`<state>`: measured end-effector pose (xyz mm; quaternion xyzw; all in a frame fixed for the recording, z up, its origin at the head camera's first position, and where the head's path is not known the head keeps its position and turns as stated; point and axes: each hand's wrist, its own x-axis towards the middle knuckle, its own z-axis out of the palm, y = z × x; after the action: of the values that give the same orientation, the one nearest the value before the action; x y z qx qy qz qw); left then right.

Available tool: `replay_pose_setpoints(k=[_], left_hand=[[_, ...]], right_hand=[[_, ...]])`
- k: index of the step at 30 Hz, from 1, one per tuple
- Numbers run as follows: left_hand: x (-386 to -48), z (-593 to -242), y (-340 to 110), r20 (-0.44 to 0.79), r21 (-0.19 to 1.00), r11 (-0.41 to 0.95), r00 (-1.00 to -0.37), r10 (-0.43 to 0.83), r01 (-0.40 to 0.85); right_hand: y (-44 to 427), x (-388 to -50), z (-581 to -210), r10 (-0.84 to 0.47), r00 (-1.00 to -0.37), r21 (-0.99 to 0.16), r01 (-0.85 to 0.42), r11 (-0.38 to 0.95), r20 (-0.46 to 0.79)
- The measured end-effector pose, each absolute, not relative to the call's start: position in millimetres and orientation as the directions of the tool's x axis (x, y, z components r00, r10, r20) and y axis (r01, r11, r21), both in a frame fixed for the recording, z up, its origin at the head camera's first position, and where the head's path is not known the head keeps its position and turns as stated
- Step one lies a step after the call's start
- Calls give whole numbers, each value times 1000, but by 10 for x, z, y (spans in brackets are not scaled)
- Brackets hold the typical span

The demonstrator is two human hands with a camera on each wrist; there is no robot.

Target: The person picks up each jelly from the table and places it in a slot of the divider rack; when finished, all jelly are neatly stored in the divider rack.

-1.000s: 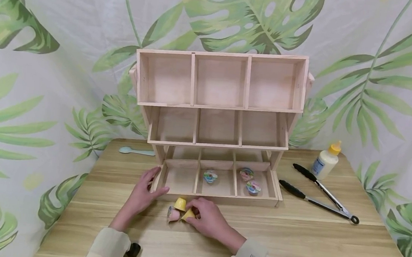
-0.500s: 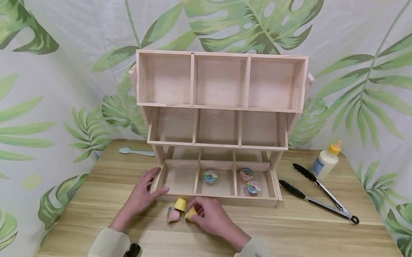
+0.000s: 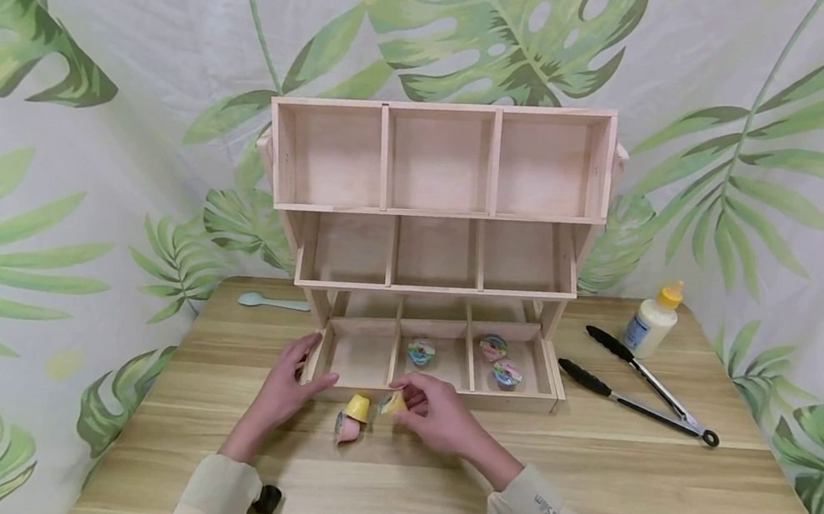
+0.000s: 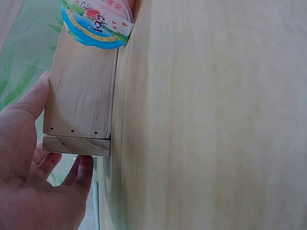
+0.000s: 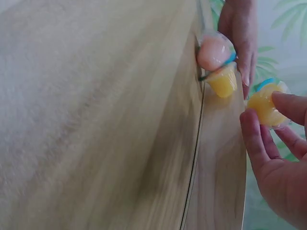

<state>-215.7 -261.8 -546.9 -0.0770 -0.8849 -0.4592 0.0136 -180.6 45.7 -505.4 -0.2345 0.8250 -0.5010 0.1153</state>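
Observation:
My right hand pinches a yellow jelly cup between thumb and fingers, just off the table before the bottom tray. In the right wrist view this jelly cup shows its rounded yellow body and clear film. My left hand holds the left front corner of the wooden tiered box, its thumb on the front panel and fingers at the side. Between the hands, another yellow jelly cup touches a pink jelly cup on the table. The left wrist view shows the pink cup's printed lid.
In the bottom tray, one jelly cup lies in the middle compartment and two, a pink one and another, in the right. Black-handled tongs and a yellow-capped bottle are at right. A pale blue spoon lies left.
My right hand has lifted a yellow jelly cup from beside the other two and moved it right and toward the tray, tilting it. The left hand has stayed at the box corner.

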Motion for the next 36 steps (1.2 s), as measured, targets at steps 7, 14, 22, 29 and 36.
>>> replay_pose_setpoints(k=[7, 14, 22, 29, 36], left_hand=[[-2163, -5471, -2621, 99, 810, 566, -987, 124, 152], [-2163, -5476, -2626, 92, 809, 569, -988, 122, 145], [-2168, -5485, -2628, 96, 810, 567, -987, 126, 151], [-2154, -5482, -2625, 86, 810, 569, -989, 120, 140], [-2166, -5484, -2624, 83, 814, 566, -990, 117, 135]], right_hand=[[580, -1864, -5026, -483, -873, -941, -212, 263, 62], [677, -1928, -5007, -454, -888, -986, -128, 105, 67], [757, -1962, -4954, -414, -909, -997, -68, 47, 43], [848, -2016, -4921, -375, -925, -991, -104, 83, 65], [927, -2092, -4923, -368, -930, -986, -78, 146, 19]])
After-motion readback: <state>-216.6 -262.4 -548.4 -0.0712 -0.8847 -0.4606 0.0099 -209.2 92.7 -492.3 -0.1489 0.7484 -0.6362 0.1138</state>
